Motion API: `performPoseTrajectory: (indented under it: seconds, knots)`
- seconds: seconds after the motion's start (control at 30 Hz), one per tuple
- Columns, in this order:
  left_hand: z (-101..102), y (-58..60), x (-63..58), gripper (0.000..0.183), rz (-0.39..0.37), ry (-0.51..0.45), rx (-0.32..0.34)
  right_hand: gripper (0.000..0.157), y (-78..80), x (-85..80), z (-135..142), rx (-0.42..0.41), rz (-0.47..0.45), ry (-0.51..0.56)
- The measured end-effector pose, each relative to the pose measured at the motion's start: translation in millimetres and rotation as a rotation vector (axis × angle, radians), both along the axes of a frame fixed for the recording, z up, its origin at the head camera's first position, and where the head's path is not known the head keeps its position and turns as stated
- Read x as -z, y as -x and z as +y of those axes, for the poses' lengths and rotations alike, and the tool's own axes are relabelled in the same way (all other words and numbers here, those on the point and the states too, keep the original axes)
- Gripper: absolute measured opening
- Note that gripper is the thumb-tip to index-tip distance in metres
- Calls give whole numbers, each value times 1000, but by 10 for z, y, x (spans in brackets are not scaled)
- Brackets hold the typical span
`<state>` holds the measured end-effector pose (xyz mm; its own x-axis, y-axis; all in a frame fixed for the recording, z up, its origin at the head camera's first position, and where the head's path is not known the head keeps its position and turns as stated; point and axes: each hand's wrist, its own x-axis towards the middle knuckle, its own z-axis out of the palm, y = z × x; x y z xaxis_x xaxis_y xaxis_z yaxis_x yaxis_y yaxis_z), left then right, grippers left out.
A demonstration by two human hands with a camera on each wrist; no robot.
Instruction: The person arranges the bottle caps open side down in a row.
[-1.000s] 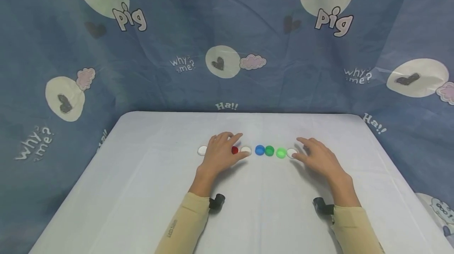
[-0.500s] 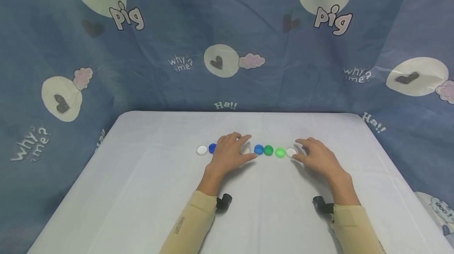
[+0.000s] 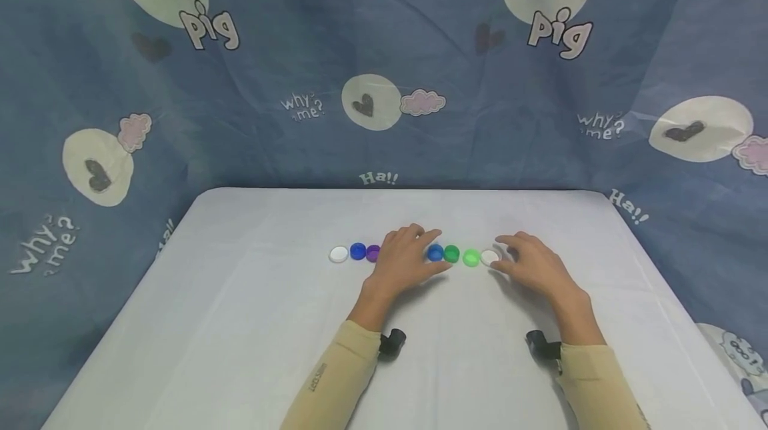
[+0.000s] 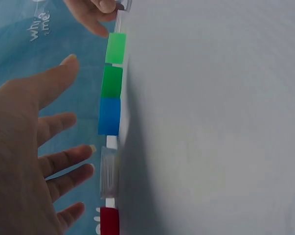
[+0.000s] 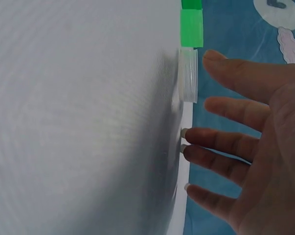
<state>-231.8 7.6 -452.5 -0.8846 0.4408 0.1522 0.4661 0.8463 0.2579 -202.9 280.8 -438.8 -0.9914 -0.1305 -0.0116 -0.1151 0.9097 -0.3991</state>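
While both hands hang over the row of little round pieces, neither one holds anything that I can see. The left hand [image 3: 408, 260] has thumb and forefinger spread wide, with the blue piece [image 3: 435, 253] showing in the gap and the green piece [image 3: 451, 254] beside the thumb tip. The right hand [image 3: 534, 267] makes a similar wide curve by the clear end piece [image 3: 491, 257], next to the light green piece [image 3: 471, 257]. To the left lie the white piece [image 3: 339, 254], the dark blue piece [image 3: 357, 251] and the purple piece [image 3: 373, 253]; the red piece [image 4: 109, 221] and a ribbed clear piece [image 4: 108, 172] show only from the left wrist. I can't tell whether any fingertip touches.

My worry is the tight spacing: blue and green sit practically edge to edge, so a slightly careless left thumb could knock green out of line. If the right thumb drifts inward, it might shove its neighbour into light green. A sleeve [image 3: 339, 377] dragging on the white cloth [image 3: 240, 337] could disturb everything.
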Motion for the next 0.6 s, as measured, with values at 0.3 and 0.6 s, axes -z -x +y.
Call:
performPoseTrajectory:
  seconds: [0.3,0.6]
  knots:
    - [130,12,-1,69,-28,-10,12,56,21,-3,-5,-1,-12,-13]
    - [295,24,0,68,-17,22,30,54,36,17,15,-7,-2,-20]
